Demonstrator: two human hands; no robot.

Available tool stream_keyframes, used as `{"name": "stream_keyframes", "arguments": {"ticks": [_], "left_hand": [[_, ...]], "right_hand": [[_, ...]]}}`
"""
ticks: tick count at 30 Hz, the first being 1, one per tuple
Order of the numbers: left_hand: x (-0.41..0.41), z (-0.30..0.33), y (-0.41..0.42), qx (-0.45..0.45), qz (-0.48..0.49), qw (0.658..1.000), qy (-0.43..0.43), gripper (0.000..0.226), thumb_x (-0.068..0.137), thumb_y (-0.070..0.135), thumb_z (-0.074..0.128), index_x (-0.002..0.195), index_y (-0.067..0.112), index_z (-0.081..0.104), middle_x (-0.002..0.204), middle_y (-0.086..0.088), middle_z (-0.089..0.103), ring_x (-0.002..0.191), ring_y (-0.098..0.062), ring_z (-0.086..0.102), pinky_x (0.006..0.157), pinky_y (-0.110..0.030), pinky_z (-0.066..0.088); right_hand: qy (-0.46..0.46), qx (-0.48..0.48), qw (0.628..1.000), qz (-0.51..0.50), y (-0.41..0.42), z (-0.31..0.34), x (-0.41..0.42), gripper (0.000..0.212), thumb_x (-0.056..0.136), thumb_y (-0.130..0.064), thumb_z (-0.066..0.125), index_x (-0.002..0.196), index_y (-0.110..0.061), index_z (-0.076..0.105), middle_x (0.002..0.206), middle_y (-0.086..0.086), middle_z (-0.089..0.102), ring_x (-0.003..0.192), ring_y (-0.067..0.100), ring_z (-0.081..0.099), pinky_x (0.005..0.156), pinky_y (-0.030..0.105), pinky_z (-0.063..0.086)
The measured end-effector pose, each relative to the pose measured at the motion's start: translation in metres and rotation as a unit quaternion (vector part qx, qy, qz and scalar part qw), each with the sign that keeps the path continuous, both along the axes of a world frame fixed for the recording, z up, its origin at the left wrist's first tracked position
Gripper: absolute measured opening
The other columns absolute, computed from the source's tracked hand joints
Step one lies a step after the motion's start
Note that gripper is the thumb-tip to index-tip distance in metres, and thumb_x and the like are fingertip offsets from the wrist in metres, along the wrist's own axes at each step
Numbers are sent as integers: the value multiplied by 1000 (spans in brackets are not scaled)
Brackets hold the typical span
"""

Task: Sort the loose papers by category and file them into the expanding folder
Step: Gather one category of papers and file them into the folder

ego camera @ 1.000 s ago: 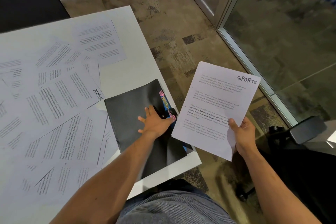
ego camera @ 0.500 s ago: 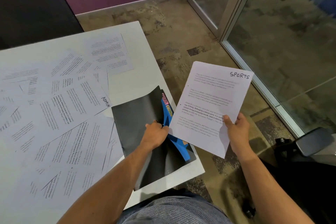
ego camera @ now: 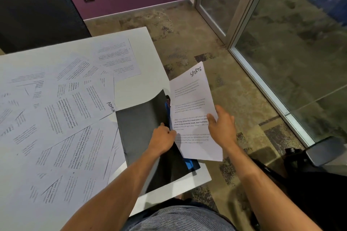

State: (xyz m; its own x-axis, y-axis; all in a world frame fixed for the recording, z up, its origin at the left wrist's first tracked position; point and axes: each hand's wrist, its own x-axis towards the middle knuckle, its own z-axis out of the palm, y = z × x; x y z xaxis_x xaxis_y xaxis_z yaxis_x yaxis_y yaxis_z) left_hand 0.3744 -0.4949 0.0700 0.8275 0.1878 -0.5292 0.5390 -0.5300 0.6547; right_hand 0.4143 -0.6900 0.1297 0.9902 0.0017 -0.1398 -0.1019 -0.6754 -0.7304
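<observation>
1. Head view: left hand [ego camera: 163, 140] curled round the black cover of the expanding folder [ego camera: 139, 129], at the near right corner of the table [ego camera: 142, 43]. Holds the cover up, likely to make room for a page.
2. Right hand [ego camera: 221, 127] pinching the SPORTS paper [ego camera: 191, 103] at its right edge, thumb on top. Paper tipped down with its left edge touching the open mouth, likely so it can slide in.
3. Blue dividers [ego camera: 188, 164] peeking out under the paper, by the right edge of the table.
4. Loose papers [ego camera: 56, 118] spread over the left side and middle of the table, one marked ADMIN [ego camera: 110, 107] just beside the folder. Not filed yet.
5. Different from half a second ago: paper was up in the air to the right and turned flat to the face; now lower, turned, and against the folder. Cover lifted higher too.
</observation>
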Motion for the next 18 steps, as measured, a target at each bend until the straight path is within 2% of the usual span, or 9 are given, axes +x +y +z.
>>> {"name": "stream_keyframes", "arguments": {"ticks": [3,5,7,8,10,11,13,15,18], "left_hand": [[1,10,-2,-2,-6,1000,-15,46,99,23,50,57,7,45,145,-23,46,130,-30,49,96,-30,44],[-1,15,1,-2,-6,1000,-26,46,100,23,49,58,6,45,148,-21,43,105,-8,61,87,-21,45],[-3,18,5,-2,-9,999,-31,46,101,22,49,59,3,46,144,-20,50,78,10,55,74,-9,41],[-5,19,7,5,-13,999,-31,45,101,22,49,61,1,48,142,-19,53,89,8,59,73,-7,39],[-8,24,10,15,-17,999,-34,43,101,24,50,69,-3,53,148,-15,47,124,-14,55,66,-3,39],[-9,28,11,19,-18,999,-37,42,101,26,50,71,-3,53,152,-13,41,126,-19,53,59,-2,40],[-11,33,14,25,-21,998,-51,43,101,29,51,69,1,51,156,-9,35,113,-10,58,53,-3,41],[-12,37,16,24,-22,998,-59,43,101,31,51,65,7,49,156,-7,38,100,8,49,56,-5,40],[-13,39,21,15,-10,998,-63,43,100,33,53,68,5,53,151,-8,45,95,8,54,64,-10,48]], "right_hand": [[15,-5,1000,22,-2,5,4,27,101,-11,52,127,-11,59,118,3,67,95,13,58,59,3,36],[28,7,999,42,-1,10,6,28,100,-13,55,128,-11,59,120,0,67,93,9,57,56,2,37],[43,17,997,58,2,13,8,29,99,-13,56,128,-12,59,118,-3,65,94,8,59,53,2,39],[51,16,996,67,5,14,9,29,99,-13,57,129,-12,58,116,-5,63,97,9,59,51,1,39],[63,10,994,86,12,16,11,31,100,-12,55,131,-11,57,114,-7,59,101,7,52,50,-1,38],[65,3,993,96,16,17,12,33,100,-11,55,133,-11,57,117,-6,59,101,5,48,51,-3,37],[63,-6,992,111,21,16,15,34,100,-11,55,133,-13,57,124,-4,63,105,7,53,55,-2,36],[58,-4,992,114,23,19,17,34,99,-10,56,132,-14,58,125,-3,65,107,10,59,67,6,38],[60,-15,991,120,20,30,24,32,98,-10,58,129,-14,62,123,-3,65,100,6,54,78,21,43]]}}
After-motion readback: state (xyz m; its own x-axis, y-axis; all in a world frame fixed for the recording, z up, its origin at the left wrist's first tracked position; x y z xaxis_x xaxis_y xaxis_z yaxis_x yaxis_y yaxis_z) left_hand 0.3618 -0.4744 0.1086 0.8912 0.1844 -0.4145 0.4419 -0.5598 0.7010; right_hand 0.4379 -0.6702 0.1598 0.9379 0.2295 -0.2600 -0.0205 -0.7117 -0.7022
